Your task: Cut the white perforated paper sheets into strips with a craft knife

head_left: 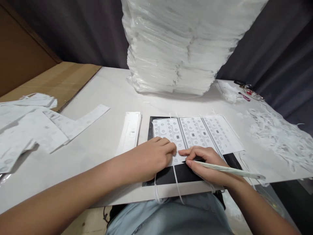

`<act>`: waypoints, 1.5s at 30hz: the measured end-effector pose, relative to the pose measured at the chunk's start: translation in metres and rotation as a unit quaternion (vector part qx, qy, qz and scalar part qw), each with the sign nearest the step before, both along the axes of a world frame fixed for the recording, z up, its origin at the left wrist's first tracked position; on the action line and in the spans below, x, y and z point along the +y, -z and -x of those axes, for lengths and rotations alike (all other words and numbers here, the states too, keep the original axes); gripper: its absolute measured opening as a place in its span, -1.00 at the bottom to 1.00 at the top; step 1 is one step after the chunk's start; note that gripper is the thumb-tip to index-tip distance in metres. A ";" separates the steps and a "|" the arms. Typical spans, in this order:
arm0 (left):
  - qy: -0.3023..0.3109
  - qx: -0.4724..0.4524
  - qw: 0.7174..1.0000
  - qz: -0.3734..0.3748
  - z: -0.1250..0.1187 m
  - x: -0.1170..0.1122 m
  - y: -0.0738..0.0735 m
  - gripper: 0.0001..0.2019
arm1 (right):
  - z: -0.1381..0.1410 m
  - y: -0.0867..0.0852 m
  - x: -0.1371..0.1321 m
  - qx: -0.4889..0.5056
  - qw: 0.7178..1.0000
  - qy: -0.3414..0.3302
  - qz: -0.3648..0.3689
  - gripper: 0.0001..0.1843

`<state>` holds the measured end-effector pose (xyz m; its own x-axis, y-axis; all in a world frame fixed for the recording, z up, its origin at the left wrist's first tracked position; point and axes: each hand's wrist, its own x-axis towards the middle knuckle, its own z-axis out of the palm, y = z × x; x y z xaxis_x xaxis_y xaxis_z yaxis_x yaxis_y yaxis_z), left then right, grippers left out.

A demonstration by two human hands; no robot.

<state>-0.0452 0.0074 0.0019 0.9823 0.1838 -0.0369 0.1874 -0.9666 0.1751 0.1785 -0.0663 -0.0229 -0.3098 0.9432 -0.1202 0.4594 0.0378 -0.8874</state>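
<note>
White sheets (195,130) patterned with grey circles and small dark squares lie side by side on a black mat (178,176). My left hand (160,155) rests on the leftmost sheet with its fingers curled; what they pinch, if anything, is hidden. In my right hand (207,161) is a slim tool with a pale handle (230,169) and a dark pointed tip. That tip meets the lower part of the same sheet, close to my left fingers. Thin white strips (177,184) hang from the sheets over the mat's front edge.
A tall stack of white sheets in clear plastic (181,49) stands at the back. Left are loose printed pieces (49,124) and cardboard (63,76). A small white stack (130,130) lies beside the mat. Tangled white strips (281,137) cover the right side.
</note>
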 end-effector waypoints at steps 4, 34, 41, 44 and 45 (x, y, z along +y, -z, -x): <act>0.021 0.017 0.999 -0.035 0.001 0.001 -0.001 -0.88 | -0.001 0.001 -0.001 -0.002 1.000 0.001 0.001 -0.90; 0.018 -0.003 0.999 -0.050 -0.001 -0.005 0.004 -0.86 | 0.000 0.001 -0.001 0.000 1.000 0.006 -0.010 -0.89; -0.038 -0.019 0.999 0.012 0.009 0.016 -0.015 -0.80 | -0.001 0.003 -0.002 -0.004 1.000 0.009 -0.008 -0.90; -0.084 -0.063 0.994 0.012 0.011 0.023 -0.018 -0.68 | -0.001 0.002 -0.002 -0.001 1.000 0.010 -0.005 -0.90; -0.082 -0.082 0.993 0.006 0.011 0.024 -0.018 -0.60 | -0.001 0.002 -0.002 0.001 1.000 0.009 -0.008 -0.90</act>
<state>-0.0567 0.0312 0.0196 0.9322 0.3424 0.1177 0.3103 -0.9230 0.2275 0.1799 -0.0683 -0.0253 -0.2924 0.9506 -0.1040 0.4587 0.0440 -0.8875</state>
